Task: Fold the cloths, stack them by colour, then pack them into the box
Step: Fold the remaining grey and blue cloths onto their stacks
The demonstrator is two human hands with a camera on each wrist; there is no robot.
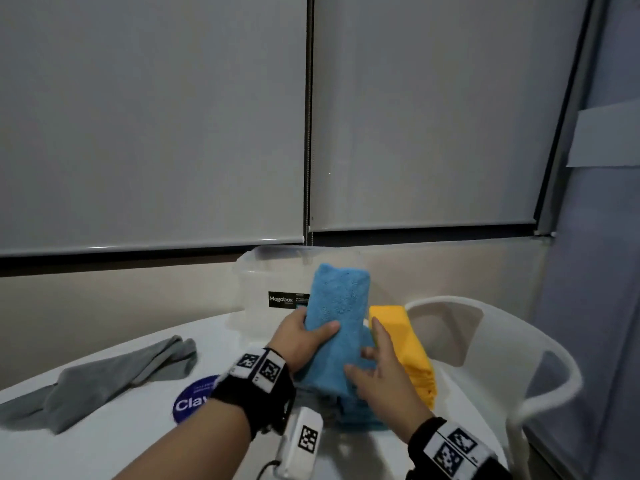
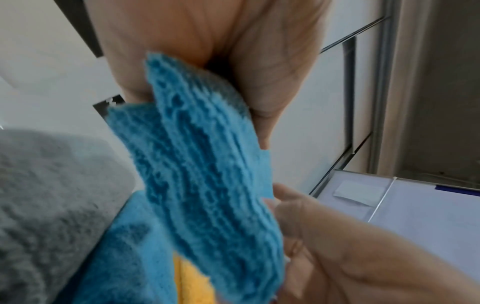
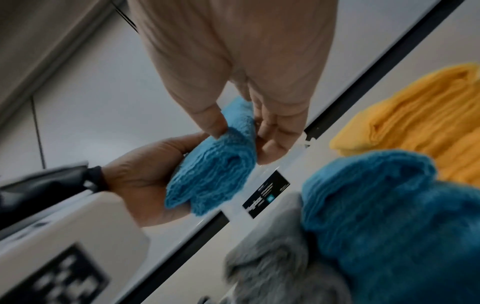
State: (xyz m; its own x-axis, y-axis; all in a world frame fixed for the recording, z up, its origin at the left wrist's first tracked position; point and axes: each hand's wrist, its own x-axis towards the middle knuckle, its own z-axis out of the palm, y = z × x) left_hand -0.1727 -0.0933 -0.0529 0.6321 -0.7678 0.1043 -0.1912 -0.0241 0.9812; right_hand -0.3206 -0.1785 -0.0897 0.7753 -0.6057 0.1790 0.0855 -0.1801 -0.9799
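Note:
My left hand [image 1: 308, 336] grips a folded blue cloth [image 1: 337, 306] and holds it raised and tilted above the table, thumb on top. From the right, my right hand [image 1: 379, 362] pinches the cloth's near end between thumb and fingers [image 3: 272, 139]. Under both hands lies a stack of folded blue cloths [image 1: 356, 408], and a folded yellow stack [image 1: 412, 348] sits right beside it. The clear plastic box [image 1: 263, 282] stands behind them against the wall. An unfolded grey cloth [image 1: 104, 372] lies on the table at the left. A folded grey cloth [image 3: 272, 257] rests beside the blue stack.
The white table [image 1: 121, 438] carries a round blue sticker [image 1: 192, 401] near my left wrist. A white plastic chair [image 1: 502, 341] stands close on the right, just past the yellow stack. The wall and window blinds rise right behind the box.

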